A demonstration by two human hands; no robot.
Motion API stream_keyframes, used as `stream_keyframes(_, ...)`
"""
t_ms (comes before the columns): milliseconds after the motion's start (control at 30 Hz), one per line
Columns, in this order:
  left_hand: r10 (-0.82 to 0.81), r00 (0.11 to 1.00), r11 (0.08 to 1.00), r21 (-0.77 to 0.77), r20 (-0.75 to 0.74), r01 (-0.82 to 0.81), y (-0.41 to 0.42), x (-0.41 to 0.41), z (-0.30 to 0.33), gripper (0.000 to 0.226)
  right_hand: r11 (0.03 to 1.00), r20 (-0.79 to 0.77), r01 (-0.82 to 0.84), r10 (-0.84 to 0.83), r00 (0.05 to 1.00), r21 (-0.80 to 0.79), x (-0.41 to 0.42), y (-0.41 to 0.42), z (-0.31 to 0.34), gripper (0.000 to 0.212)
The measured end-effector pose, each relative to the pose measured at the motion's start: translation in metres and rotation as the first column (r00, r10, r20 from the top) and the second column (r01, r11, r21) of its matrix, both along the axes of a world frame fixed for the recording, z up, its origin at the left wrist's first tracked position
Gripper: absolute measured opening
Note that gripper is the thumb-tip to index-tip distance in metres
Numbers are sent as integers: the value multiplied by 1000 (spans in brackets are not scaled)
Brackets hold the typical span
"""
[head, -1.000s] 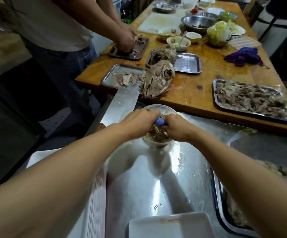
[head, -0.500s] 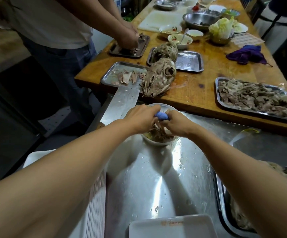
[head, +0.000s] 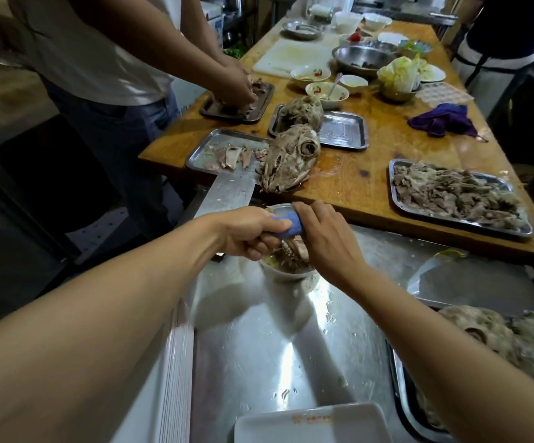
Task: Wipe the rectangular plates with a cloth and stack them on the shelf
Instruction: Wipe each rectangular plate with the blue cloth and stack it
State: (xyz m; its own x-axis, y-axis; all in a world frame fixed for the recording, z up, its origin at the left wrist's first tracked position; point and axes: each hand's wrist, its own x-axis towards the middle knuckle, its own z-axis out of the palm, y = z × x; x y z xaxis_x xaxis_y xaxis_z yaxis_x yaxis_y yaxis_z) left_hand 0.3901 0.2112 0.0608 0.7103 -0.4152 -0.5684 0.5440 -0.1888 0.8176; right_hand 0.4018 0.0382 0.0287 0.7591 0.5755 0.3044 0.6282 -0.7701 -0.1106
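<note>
Blue cloth (head: 291, 227), rolled into a short wad, long axis running left–right, gripped between left hand (head: 249, 231) and right hand (head: 326, 238), above bowl (head: 286, 270).

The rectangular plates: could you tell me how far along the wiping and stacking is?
Done: a stack of white plates stands at the left. In hand: both the left hand and right hand grip a blue cloth over a bowl. Left: one rectangular plate lies untouched nearby.
</note>
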Motion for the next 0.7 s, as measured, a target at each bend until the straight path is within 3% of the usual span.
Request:
stream_keyframes(133,-146,961,975,198,235,99,-2,-1,0,17,999,-2,-37,37,999,2,8,-4,-1,16)
stream_keyframes(200,-137,961,976,197,241,90,-3,1,-1,17,996,-70,-72,75,995,53,12,-5,1,14)
stream_keyframes(300,-98,980,989,125,175,77,-3,6,-2,18,960,-272,-86,161,949,268,12,-2,2,11)
stream_keyframes(400,-91,986,987,145,143,70,-3,10,-4,20,940,-312,-106,211,926,323,12,-2,-1,25)
stream_keyframes(500,-84,986,984,170,146,58,-2,13,-7,21,950,-317,-136,226,921,283,15,-4,-3,22)
stream_keyframes(600,-127,976,978,186,175,94,1,13,-10,22,987,-416,-91,139,899,132,19,-6,-3,17)
stream_keyframes(700,-289,894,902,411,343,135,1,15,-8,15,994,-525,-106,96,845,11,22,-3,2,17)
